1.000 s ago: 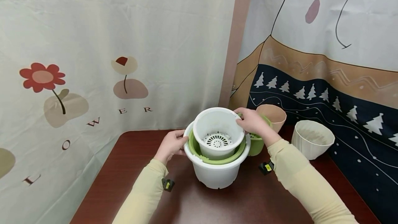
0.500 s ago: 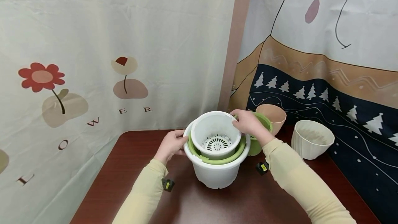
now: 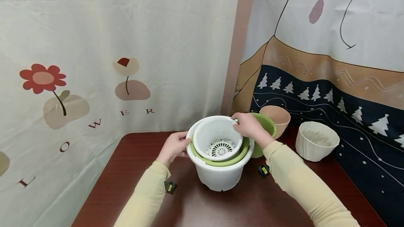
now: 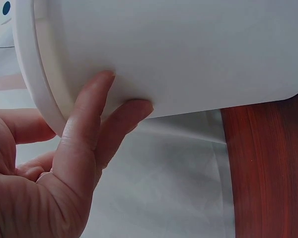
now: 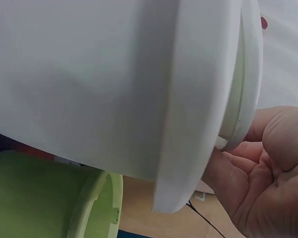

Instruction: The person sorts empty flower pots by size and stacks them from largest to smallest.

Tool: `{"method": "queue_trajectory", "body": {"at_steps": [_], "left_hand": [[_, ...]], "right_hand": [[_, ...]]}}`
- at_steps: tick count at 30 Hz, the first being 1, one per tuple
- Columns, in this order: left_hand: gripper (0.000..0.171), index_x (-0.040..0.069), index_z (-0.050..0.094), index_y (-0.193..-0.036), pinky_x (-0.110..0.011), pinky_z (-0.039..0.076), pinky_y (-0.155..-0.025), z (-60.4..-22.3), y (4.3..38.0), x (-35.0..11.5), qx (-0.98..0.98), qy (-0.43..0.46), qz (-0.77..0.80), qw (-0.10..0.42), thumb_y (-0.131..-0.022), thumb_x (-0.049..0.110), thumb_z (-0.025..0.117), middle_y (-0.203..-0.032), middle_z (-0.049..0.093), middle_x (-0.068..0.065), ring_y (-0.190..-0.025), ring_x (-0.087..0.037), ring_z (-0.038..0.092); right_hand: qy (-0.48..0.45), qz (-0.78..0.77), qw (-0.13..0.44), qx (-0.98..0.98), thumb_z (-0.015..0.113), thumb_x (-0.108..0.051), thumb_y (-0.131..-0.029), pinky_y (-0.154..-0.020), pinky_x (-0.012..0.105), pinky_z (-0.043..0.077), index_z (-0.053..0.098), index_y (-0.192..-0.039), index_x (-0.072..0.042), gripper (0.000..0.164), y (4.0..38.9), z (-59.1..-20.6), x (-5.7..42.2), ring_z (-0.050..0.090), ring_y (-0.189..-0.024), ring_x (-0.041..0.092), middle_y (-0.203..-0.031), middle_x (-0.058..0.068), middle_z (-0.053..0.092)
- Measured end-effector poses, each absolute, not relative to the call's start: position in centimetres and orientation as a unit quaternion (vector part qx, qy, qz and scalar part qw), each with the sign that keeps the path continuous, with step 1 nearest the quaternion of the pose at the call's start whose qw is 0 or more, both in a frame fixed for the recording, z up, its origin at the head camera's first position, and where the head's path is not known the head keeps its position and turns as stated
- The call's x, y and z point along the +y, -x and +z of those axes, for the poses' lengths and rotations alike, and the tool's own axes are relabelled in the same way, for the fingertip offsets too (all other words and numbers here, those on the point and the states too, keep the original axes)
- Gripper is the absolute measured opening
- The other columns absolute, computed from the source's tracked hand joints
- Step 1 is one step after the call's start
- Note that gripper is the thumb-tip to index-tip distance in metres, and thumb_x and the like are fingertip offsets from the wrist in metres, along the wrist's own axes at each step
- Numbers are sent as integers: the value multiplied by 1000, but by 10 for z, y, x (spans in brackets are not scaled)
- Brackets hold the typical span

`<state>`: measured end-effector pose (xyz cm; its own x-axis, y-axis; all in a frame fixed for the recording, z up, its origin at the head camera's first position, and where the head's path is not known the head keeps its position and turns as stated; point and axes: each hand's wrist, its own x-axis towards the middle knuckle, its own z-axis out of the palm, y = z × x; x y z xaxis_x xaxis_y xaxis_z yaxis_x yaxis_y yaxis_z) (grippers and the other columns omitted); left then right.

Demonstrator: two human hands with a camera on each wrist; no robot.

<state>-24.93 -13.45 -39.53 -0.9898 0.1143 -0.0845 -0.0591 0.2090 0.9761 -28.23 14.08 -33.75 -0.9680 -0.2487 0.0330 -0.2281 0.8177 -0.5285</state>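
In the head view a large white flowerpot (image 3: 219,179) stands on the table, with a green flowerpot (image 3: 243,150) nested in it. Inside that sits a smaller white flowerpot (image 3: 217,130) with a slotted bottom. My left hand (image 3: 173,146) grips the large pot's rim at its left side; in the left wrist view two fingers (image 4: 82,111) lie against its outer wall. The small white pot's rim is pinched at the far right by my right hand (image 3: 250,128). The right wrist view shows the large pot's wall (image 5: 89,79) hiding most of the nest.
Right behind the stack stands another green flowerpot (image 3: 266,124), partly covered by my right arm. A peach pot (image 3: 279,116) is behind it, and a cream fluted pot (image 3: 312,146) stands farther right. Printed curtains (image 3: 176,45) hang along the table's (image 3: 195,213) back and right edges.
The small white pot has come down deeper into the green one and slightly left, my right hand moving down and left with it. My left hand keeps its place on the large pot.
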Motion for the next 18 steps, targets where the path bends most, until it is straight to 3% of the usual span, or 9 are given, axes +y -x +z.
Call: {"method": "queue_trajectory", "body": {"at_steps": [9, 18], "left_hand": [[39, -6, 54, -136, -42, 62, -61, -395, 249, -135, 775, -13, 628, 70, -99, 4, 56, -106, 68, -23, -73, -25, 70], [39, -6, 54, -137, -41, 62, -61, -395, 249, -135, 778, -13, 625, 67, -99, 4, 56, -107, 68, -23, -73, -24, 69]], "right_hand": [[125, -257, 9, 958, 55, -3, -95, -61, 28, 51, 63, -124, 3, 31, 285, -340, 142, 62, -78, 22, -101, 17, 69], [127, -249, 0, 960, 56, -4, -95, -66, 32, 53, 63, -123, 2, 30, 284, -340, 143, 63, -81, 23, -102, 17, 70]]}}
